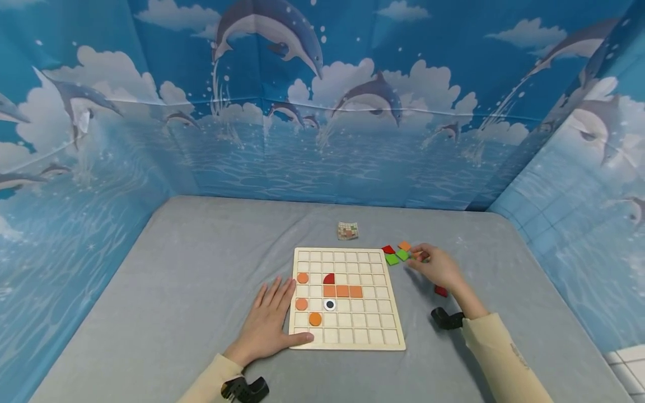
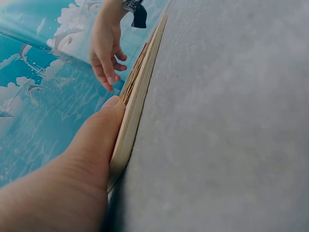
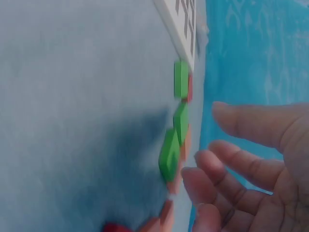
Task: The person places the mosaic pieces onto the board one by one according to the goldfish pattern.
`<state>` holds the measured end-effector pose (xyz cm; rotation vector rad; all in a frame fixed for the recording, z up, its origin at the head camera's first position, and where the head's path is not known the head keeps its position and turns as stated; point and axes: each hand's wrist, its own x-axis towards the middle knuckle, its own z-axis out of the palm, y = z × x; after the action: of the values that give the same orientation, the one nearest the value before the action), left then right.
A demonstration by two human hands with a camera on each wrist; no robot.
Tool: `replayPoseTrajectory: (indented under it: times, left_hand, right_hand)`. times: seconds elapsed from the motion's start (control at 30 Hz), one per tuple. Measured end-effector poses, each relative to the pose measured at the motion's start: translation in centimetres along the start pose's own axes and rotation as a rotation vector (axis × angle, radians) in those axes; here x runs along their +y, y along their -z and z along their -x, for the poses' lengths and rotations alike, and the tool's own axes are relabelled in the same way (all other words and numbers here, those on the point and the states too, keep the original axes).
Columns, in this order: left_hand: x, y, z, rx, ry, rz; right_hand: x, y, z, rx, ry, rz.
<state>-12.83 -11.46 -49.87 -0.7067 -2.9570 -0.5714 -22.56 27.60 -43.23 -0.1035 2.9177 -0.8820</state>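
My left hand (image 1: 267, 324) lies with fingers spread at the left edge of a wooden grid board (image 1: 373, 341), its thumb over the near left corner. In the left wrist view the thumb (image 2: 94, 137) rests on the board's rim. My right hand (image 1: 438, 267) hovers over loose tiles right of the board. Its fingers are loosely bent, and nothing shows between them in the right wrist view. Close by are green tiles (image 3: 170, 154), an orange tile (image 1: 404, 245) and a red tile (image 1: 388, 249). On the board sit three orange squares (image 1: 342, 291), three orange discs (image 1: 315, 319) and a red quarter-round (image 1: 329, 279).
A white disc with a dark centre (image 1: 330, 305) lies on the board. Beyond its far edge is a small patterned card (image 1: 347, 230). A red tile (image 1: 440, 291) lies below my right hand. Dolphin-print curtains (image 1: 322, 162) border the grey table (image 1: 211, 246).
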Motion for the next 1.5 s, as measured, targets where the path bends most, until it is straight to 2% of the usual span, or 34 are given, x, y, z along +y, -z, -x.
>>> replayPoseTrajectory:
  times: [0.23, 0.53, 1.13, 1.5]
  left_hand:
    - [0.0, 0.0, 0.0, -0.008, 0.016, -0.002]
    - [0.1, 0.1, 0.0, -0.011, 0.028, 0.008]
    - [0.3, 0.1, 0.0, -0.013, 0.028, 0.020]
    - [0.2, -0.1, 0.0, -0.018, 0.018, 0.022]
  right_hand:
    - [0.7, 0.8, -1.3, -0.041, -0.082, 0.043]
    - [1.3, 1.0, -2.4, -0.091, -0.156, 0.046]
    - [1.4, 0.7, -2.3, -0.021, -0.208, 0.065]
    - [1.3, 0.3, -1.7, 0.034, -0.184, 0.117]
